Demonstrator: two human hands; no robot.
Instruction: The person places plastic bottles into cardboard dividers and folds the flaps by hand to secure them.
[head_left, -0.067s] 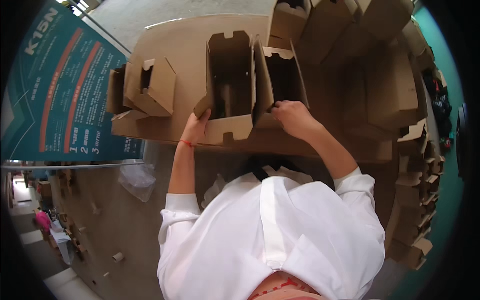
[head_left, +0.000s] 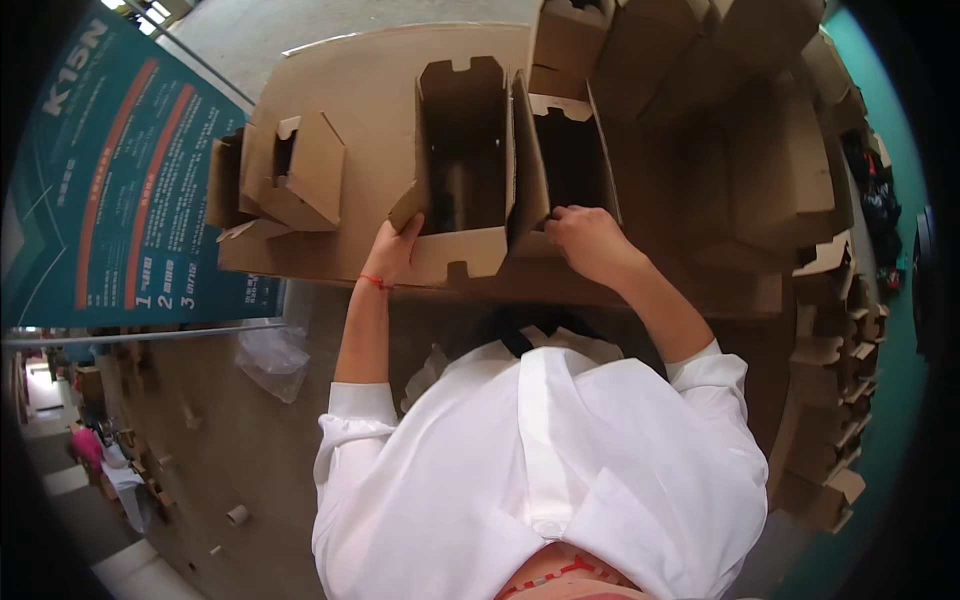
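An open cardboard box (head_left: 462, 247), tall-walled and brown, stands in front of me with its dark inside showing. My left hand (head_left: 397, 248) is closed on its near left corner, thumb over the edge by a raised side flap. Against its right side leans a second open box (head_left: 606, 160), narrower, with a tucked flap at its far end. At that box's near edge, my right hand (head_left: 592, 240) has its fingers curled and pinched on the cardboard. The fingertips of that hand are partly hidden.
Both boxes rest on a cardboard-covered table (head_left: 350, 75). Smaller folded boxes (head_left: 300, 175) stand at its left end. Larger boxes (head_left: 650, 45) crowd the far right. A teal banner (head_left: 120, 180) rises at the left; a clear plastic bag (head_left: 272, 360) lies on the floor.
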